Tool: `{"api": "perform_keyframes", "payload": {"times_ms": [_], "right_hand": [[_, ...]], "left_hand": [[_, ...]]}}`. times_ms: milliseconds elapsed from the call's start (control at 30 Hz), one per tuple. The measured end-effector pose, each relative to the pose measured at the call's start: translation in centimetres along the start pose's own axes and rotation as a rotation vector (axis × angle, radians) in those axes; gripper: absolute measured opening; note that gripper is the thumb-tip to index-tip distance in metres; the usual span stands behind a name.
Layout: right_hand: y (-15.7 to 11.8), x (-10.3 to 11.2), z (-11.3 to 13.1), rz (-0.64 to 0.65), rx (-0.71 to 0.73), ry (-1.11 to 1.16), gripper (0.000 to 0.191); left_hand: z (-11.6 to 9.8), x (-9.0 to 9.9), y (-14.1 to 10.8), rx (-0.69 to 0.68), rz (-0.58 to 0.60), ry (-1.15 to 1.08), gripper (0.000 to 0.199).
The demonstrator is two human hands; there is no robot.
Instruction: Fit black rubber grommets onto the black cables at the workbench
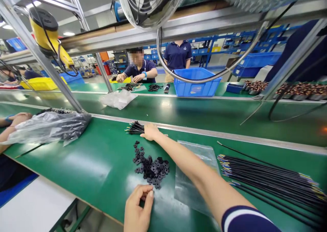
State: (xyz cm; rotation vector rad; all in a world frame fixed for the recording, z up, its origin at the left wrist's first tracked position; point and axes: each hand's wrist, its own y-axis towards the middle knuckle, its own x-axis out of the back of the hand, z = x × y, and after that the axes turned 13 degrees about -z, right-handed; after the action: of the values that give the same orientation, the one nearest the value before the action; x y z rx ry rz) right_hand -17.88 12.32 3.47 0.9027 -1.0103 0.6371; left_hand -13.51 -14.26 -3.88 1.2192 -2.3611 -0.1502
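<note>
My right hand point(151, 132) reaches out to a small bundle of black cables point(135, 128) with coloured wire ends, its fingers closed over the bundle's right part. Much of the grip is hidden behind the hand. Closer to me, my left hand point(139, 206) has thumb and forefinger brought together at the near edge of a pile of small black plastic pieces with holes point(153, 169). Whether anything sits in that pinch I cannot make out. Under my right forearm lies a clear plastic bag point(187, 181), flat on the green bench point(102, 194).
Long black cables point(270, 181) lie at the right. A metal rail point(230, 136) edges the bench's far side. A filled plastic bag point(58, 125) and another person's hands point(21, 118) are at left. Across stand a blue bin point(195, 84) and two people. A fan point(152, 4) hangs overhead.
</note>
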Motion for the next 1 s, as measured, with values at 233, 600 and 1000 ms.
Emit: {"api": "perform_keyframes", "payload": {"times_ms": [233,600,1000], "right_hand": [[-0.6,0.7,-2.7,0.116,0.061,0.022,0.048],[-25.4,16.9,-14.9,0.099,-0.18,-0.053,0.01],[-33.1,11.3,-13.8,0.139,-0.113,-0.215,0.017]], "left_hand": [[0.1,0.6,8.8,-0.295,0.143,0.326,0.029],[5.8,-1.8,17.3,-0.394,0.378,0.485,0.042],[-2.4,-2.0,15.9,-0.385,0.36,0.851,0.032]]}}
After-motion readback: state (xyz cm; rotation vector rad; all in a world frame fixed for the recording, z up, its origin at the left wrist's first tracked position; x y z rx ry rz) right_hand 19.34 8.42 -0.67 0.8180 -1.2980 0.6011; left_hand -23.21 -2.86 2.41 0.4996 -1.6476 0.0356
